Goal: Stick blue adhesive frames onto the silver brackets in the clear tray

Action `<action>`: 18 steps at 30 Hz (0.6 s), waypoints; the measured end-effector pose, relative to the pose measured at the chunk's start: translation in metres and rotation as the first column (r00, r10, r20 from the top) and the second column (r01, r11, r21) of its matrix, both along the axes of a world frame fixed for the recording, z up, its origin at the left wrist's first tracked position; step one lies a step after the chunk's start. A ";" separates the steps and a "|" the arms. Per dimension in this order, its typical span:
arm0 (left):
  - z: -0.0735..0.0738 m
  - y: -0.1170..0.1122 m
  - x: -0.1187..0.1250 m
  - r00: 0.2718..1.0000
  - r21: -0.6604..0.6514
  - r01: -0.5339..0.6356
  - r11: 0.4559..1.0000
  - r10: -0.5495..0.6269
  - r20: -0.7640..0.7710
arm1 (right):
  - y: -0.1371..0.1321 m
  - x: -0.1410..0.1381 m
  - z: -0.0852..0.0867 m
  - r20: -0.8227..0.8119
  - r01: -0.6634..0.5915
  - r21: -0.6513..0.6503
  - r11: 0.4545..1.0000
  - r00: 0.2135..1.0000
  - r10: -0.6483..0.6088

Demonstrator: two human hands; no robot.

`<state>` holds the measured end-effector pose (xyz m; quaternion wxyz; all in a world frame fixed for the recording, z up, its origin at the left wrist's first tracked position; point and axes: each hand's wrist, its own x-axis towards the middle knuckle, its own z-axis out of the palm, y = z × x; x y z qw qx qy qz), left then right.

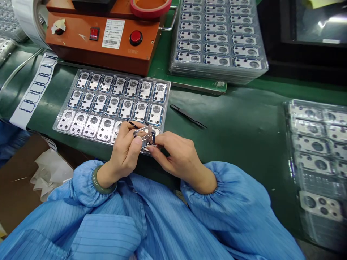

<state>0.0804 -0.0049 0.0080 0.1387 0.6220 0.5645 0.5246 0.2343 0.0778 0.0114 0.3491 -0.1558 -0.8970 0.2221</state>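
Both my hands meet over the near edge of a clear tray (pixel 59 122) of small metal plates. My left hand (pixel 124 151) is closed, pinching a small metal plate (pixel 145 135) and also gripping thin black tweezers (pixel 132 124) that poke up past the fingers. My right hand (pixel 176 153) is closed too, holding the same plate by its right end with thumb and fingertips. The plate is lifted slightly above the tray. Both arms wear blue striped sleeves, and a green bangle (pixel 101 182) circles my left wrist.
An orange machine (pixel 103 39) with a red switch and button stands behind the tray. A strip of blue-outlined labels (pixel 35 90) hangs at left. Stacked part trays sit at back (pixel 219 36) and at right (pixel 317 151). Spare black tweezers (pixel 188 116) lie on the green mat.
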 end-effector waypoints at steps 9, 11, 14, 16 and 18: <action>0.002 0.001 0.002 0.989 -0.028 -0.083 0.996 0.079 -0.123 | 0.002 0.000 -0.001 0.019 0.120 0.222 0.968 0.992 -0.127; 0.002 0.001 0.002 0.988 -0.036 -0.084 0.996 0.078 -0.137 | 0.001 0.001 0.000 0.025 0.132 0.284 0.950 0.989 -0.145; 0.004 0.001 0.002 0.985 -0.050 -0.081 0.995 0.073 -0.156 | 0.000 0.001 0.002 0.034 0.164 0.333 0.929 0.982 -0.186; 0.007 0.001 0.002 0.983 -0.047 -0.075 0.996 0.066 -0.172 | -0.001 0.002 0.002 0.021 0.188 0.345 0.920 0.978 -0.208; 0.009 0.001 0.002 0.981 -0.041 -0.073 0.997 0.064 -0.186 | -0.002 0.003 0.002 -0.007 0.203 0.349 0.915 0.977 -0.214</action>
